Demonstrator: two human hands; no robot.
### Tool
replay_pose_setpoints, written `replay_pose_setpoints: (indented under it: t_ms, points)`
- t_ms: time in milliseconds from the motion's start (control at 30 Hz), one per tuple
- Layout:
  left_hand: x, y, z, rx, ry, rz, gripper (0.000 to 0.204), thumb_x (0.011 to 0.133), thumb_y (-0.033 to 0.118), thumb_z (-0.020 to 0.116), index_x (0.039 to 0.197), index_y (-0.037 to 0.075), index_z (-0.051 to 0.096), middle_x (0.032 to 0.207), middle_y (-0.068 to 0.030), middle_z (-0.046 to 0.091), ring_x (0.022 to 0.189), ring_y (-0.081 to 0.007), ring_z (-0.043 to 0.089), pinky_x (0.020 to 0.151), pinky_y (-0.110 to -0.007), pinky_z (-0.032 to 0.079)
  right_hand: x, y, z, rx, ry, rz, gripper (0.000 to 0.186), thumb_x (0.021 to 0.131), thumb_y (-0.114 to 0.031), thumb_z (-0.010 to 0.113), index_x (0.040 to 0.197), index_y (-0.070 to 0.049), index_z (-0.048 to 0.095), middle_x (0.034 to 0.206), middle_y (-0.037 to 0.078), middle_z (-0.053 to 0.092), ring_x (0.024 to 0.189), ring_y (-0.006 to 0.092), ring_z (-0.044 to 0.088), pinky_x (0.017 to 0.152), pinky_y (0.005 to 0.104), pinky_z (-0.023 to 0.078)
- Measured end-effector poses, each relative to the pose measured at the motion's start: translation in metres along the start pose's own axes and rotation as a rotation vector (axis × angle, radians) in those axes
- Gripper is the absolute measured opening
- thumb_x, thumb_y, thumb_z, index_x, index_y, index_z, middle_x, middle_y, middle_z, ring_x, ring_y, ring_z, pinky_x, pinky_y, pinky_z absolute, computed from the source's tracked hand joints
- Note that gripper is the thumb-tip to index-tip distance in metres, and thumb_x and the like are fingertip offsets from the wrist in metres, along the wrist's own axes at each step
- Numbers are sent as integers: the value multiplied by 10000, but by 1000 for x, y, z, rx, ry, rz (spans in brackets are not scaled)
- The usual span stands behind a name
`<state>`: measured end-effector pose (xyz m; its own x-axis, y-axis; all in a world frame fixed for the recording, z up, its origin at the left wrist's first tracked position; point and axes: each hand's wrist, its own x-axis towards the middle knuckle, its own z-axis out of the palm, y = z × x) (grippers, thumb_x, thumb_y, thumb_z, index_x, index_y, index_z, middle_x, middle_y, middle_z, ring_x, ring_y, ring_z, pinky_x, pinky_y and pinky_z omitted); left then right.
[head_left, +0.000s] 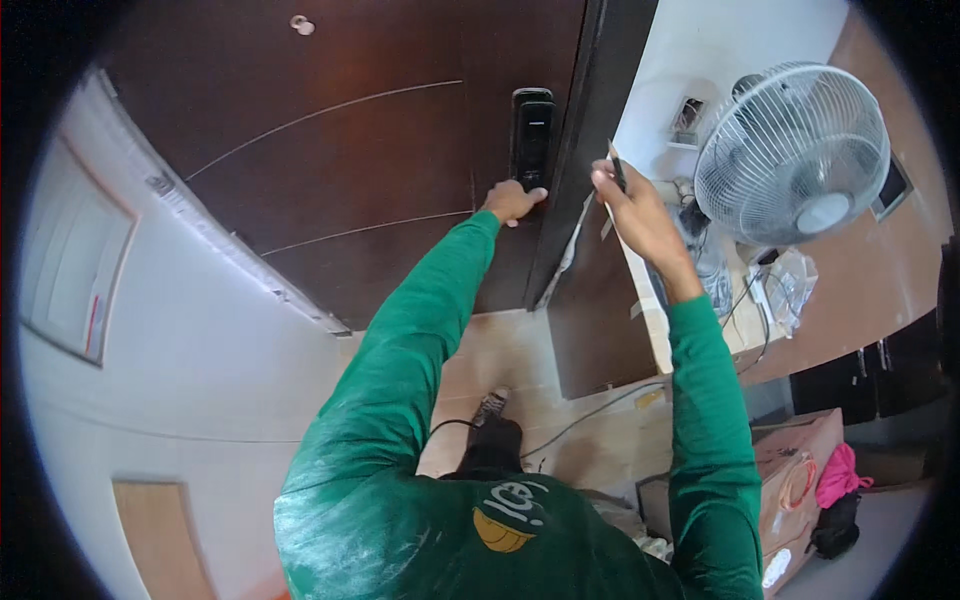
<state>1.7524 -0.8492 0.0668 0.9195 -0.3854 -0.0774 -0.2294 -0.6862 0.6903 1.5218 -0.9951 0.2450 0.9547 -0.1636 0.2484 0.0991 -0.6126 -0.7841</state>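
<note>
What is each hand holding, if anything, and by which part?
The right hand holds a slim pencil-like tool by its lower visible part. The left hand is at the door lock; its grip cannot be told.

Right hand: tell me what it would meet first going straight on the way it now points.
Probably the dark door frame, up and left of the right hand, which holds a thin pencil-like stick. Depth is hard to judge from this single view, so the gap is unclear.
</note>
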Motion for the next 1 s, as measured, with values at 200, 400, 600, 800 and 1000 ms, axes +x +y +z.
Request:
replay_pose_setpoints:
  t_ms: [200,400,600,800,1000]
  points:
    - [41,-3,34,-110,-113,-52,676,1033,555,599,869,-87,735,777,-167,756,643,-287,768,716,-413,634,124,57,41,-220,144,-125,476,1074,-317,573,1382,45,553,1329,336,597,1256,513,571,1071,513,459]
    - [28,0,42,-373,-156,-170,608,1046,514,571,947,-55,760,849,-206,767,731,-331,777,799,-439,624,175,88,85,-181,165,-59,520,1094,-349,543,1434,43,506,1370,305,591,1281,442,580,1099,440,448]
    - [30,-12,56,-711,-199,-204,596,1047,545,578,1037,-26,748,890,-133,759,617,-221,715,638,-370,627,194,86,92,156,255,92,569,1101,-417,519,1416,56,542,1404,275,622,1361,361,573,1157,399,396]
    - [47,-56,54,-866,-175,-34,487,1115,399,492,1401,37,647,1045,-142,774,625,-177,696,521,-302,558,199,58,117,67,334,-53,464,1103,-376,480,1428,-61,580,1377,265,611,1284,498,567,1083,536,460]
    - [16,-28,56,-667,-258,-9,574,1125,451,435,1179,-53,702,1023,-164,774,595,-158,687,469,-250,439,159,64,99,236,340,28,397,1096,-330,512,1327,-11,568,1321,281,630,1268,497,574,1044,547,461]
